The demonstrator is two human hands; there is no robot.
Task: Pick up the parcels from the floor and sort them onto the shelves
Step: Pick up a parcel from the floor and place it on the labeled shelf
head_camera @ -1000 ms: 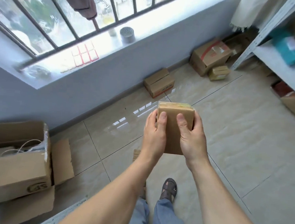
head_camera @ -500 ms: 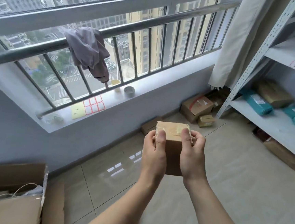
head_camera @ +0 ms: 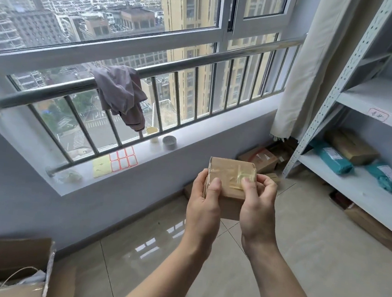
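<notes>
I hold a small brown cardboard parcel sealed with clear tape in front of me, at chest height. My left hand grips its left side, thumb on the front face. My right hand grips its right side, thumb on the tape. A white metal shelf unit stands at the right; its lower shelf carries two teal bag parcels and a brown parcel. More cardboard boxes lie on the floor by the shelf's leg.
A windowsill with sticker sheets, a cup and a small round tin runs behind the parcel. A cloth hangs on the window rail. An open cardboard box sits at the lower left. A box lies under the shelf.
My view has risen from the floor to the window and shelf. The parcel has tilted so its taped face shows, and my right thumb has shifted onto the tape.
</notes>
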